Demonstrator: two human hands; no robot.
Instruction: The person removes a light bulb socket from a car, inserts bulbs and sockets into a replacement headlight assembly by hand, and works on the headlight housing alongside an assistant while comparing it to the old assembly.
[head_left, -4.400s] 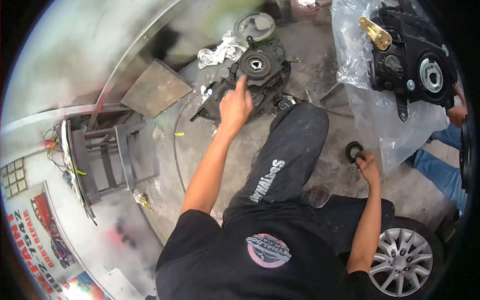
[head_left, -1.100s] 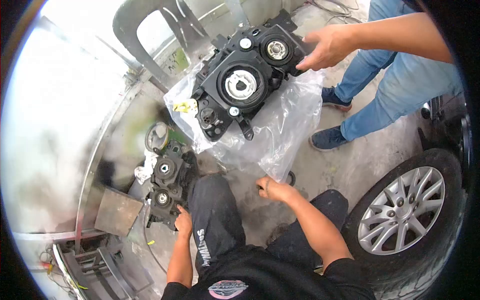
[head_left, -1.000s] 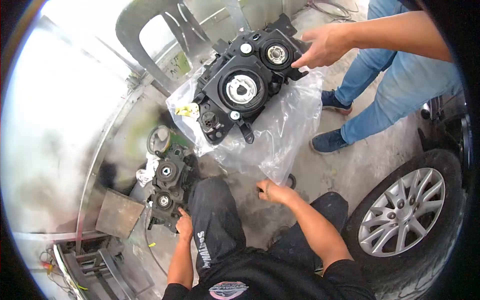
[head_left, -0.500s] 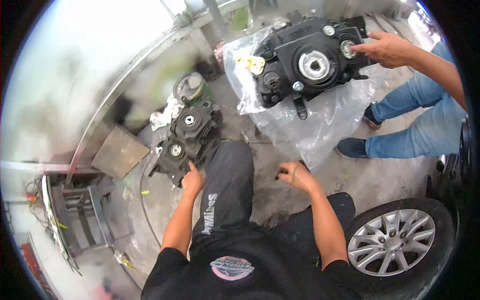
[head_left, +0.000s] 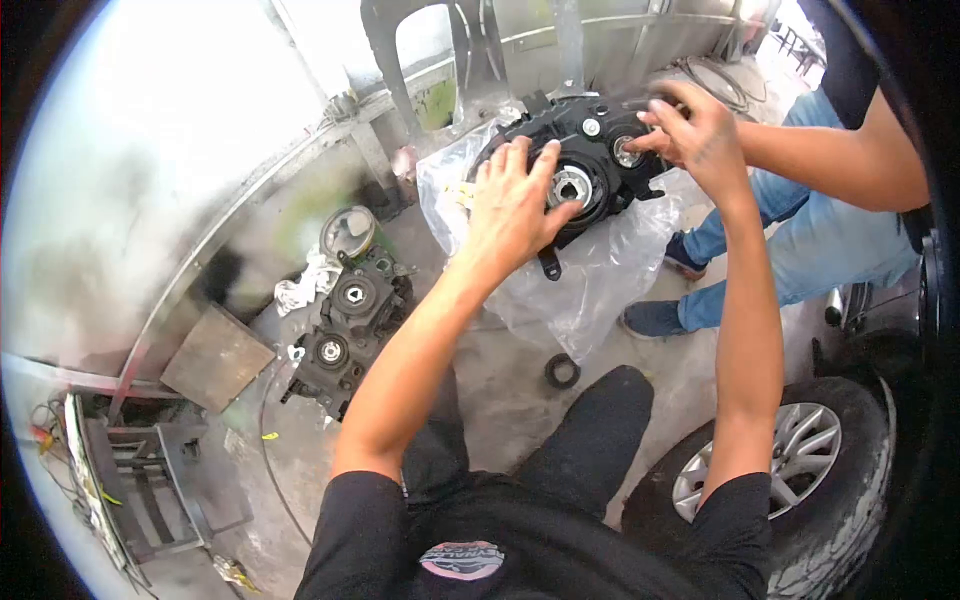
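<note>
My left hand (head_left: 512,200) lies with spread fingers over the left part of a black headlight unit (head_left: 590,215), its back with round bulb openings facing up. At the unit's right end, my right hand (head_left: 705,130) has bent fingers that overlap a co-worker's hand (head_left: 650,140); whether mine grip anything is unclear. The co-worker's fingers are by the smaller round opening. Clear plastic sheeting (head_left: 610,270) hangs beneath the unit. On the floor between my legs and the sheeting is a black ring (head_left: 562,371).
A second headlight unit (head_left: 345,320) rests at left beside a white cloth (head_left: 308,283) and a round can (head_left: 350,235). A flat board (head_left: 218,357) and a metal frame (head_left: 150,480) lie further left. A wheel (head_left: 800,460) stands at right, near the co-worker's legs (head_left: 740,260).
My left hand has left the second headlight unit and reached the one on the sheeting. My right hand has risen to its right end; the black ring now lies on the floor.
</note>
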